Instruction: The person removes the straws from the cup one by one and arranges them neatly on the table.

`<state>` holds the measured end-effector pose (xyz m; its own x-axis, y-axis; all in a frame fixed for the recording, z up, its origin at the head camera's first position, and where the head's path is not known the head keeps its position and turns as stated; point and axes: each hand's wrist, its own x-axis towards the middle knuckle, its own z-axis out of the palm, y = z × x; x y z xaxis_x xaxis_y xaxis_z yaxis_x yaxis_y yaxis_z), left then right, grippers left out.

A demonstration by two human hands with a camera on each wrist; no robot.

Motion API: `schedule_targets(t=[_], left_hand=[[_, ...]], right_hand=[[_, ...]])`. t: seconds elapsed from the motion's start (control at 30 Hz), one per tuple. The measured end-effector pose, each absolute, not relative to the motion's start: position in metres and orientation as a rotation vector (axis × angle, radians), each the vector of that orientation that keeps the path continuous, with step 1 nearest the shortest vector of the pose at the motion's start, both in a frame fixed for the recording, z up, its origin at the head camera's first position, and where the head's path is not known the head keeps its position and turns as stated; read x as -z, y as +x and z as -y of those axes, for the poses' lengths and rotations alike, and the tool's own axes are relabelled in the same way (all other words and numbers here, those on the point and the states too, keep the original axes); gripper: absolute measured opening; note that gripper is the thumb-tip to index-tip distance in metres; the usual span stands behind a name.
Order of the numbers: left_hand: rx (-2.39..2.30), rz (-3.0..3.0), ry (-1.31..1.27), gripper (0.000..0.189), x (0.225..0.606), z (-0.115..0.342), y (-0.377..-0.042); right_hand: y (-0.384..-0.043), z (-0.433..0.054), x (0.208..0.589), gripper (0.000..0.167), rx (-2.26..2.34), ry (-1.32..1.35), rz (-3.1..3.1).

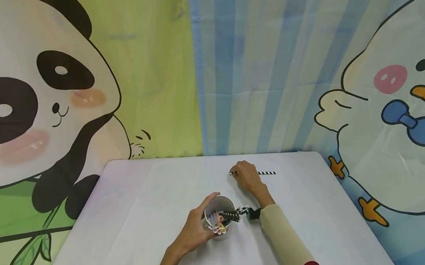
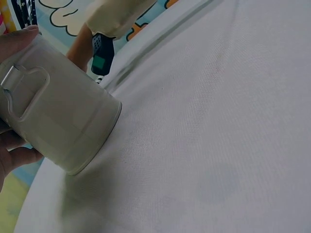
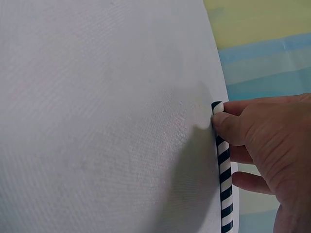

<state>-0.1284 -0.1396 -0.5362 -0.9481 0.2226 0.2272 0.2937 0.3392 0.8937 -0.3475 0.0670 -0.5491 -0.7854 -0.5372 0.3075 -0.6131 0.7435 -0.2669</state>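
Observation:
My left hand [image 1: 193, 227] holds a whitish cup [image 2: 73, 114] round its side, close over the table. Several patterned paper straws stick out of its mouth, pastel striped straws [image 1: 218, 224] and black-and-white straws [image 1: 233, 216]. Farther back, my right hand [image 1: 247, 177] pinches one black-and-white striped straw [image 3: 225, 189] near its end, between thumb and fingers. That straw lies along the far part of the table, its other end showing to the right of the hand. In the left wrist view the cup hides most of the left palm.
The white table [image 1: 141, 208] fills the area under both hands. Behind it hang a green and blue striped curtain [image 1: 250, 90], a panda print [image 1: 50, 101] and a bird print [image 1: 386, 148]. A dark wrist camera [image 2: 102, 54] sits on the right wrist.

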Motion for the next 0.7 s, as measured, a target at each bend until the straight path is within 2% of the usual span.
schedule_targets(t=[0.23,0.7], left_hand=[[1.691,2.521,-0.497,0.114,0.5357,0.1406,-0.1286],[1.666,2.506,-0.516,0.102,0.5364,0.1410,-0.1302]], right_hand=[[-0.3486,-0.0660,0.5460,0.015,-0.526,0.912,2.749],[-0.3521,-0.0679,0.5471,0.018,-0.536,0.892,2.786]])
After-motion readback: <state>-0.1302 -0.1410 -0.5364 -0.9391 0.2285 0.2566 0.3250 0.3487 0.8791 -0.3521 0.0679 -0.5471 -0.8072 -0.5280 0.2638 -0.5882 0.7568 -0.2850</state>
